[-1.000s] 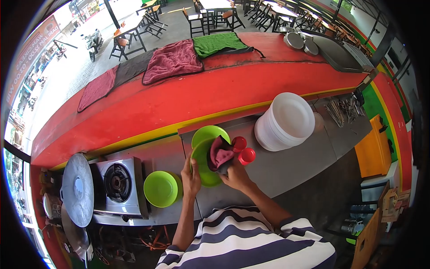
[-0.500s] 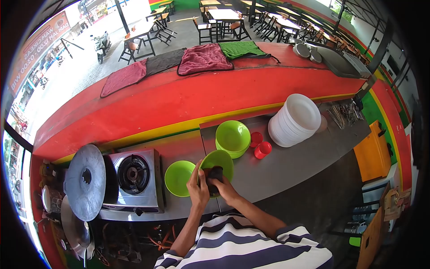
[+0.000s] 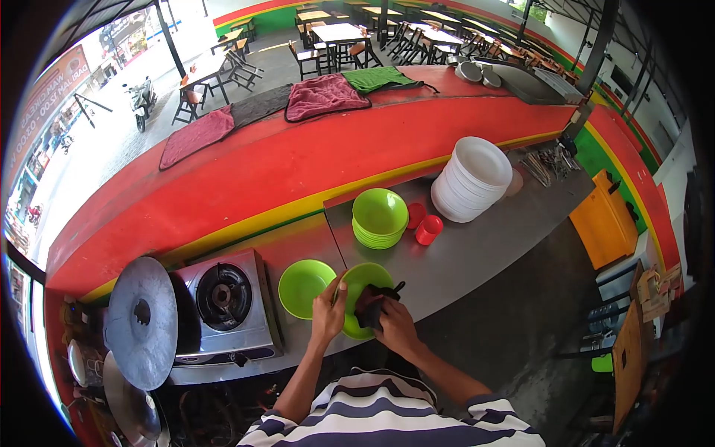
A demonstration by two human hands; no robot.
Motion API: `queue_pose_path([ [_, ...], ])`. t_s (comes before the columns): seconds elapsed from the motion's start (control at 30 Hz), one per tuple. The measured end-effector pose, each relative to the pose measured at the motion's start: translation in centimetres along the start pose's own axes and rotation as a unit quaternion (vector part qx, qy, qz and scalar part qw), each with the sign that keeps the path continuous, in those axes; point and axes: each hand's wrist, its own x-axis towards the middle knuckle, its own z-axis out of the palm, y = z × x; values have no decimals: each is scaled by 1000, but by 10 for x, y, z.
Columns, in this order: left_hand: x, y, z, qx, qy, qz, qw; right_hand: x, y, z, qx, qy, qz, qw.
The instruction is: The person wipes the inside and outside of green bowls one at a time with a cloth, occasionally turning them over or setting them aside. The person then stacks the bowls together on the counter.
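From where I stand, the work in hand looks like wiping the inside of a green bowl [image 3: 359, 279]. The left hand [image 3: 326, 309] clasps its left rim, thumb uppermost, while the right hand [image 3: 395, 325] grips a dark, maroon-tinged cloth [image 3: 369, 306] and presses it into the bowl's right side. The bowl sits between the two hands, over the near edge of the metal counter [image 3: 480, 242]. I'd judge the next move calls for a steady left grip and the cloth worked round the wall; whether the bowl is wet, I can't tell.

Just ahead and left of the left hand, a loose green bowl [image 3: 304, 289] crowds that side, so a wide leftward swing could knock it. The gas stove [image 3: 259, 328] stands further left. Straight ahead of the right hand rises a stack of green bowls [image 3: 378, 214], with red cups [image 3: 428, 230] beside it. Farther ahead and right stands a tall white stack of dishes [image 3: 471, 186], near loose cutlery [image 3: 547, 165].
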Motion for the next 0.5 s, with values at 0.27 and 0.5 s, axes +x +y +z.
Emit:
queue_pose_path([
  [0.27, -8, -4, 5, -71, 60, 5, 996, -20, -58, -1, 236, -23, -11, 971],
  [0.5, -9, -29, -34, -139, 40, -20, 989, -12, -39, -2, 99, -90, -89, 987],
])
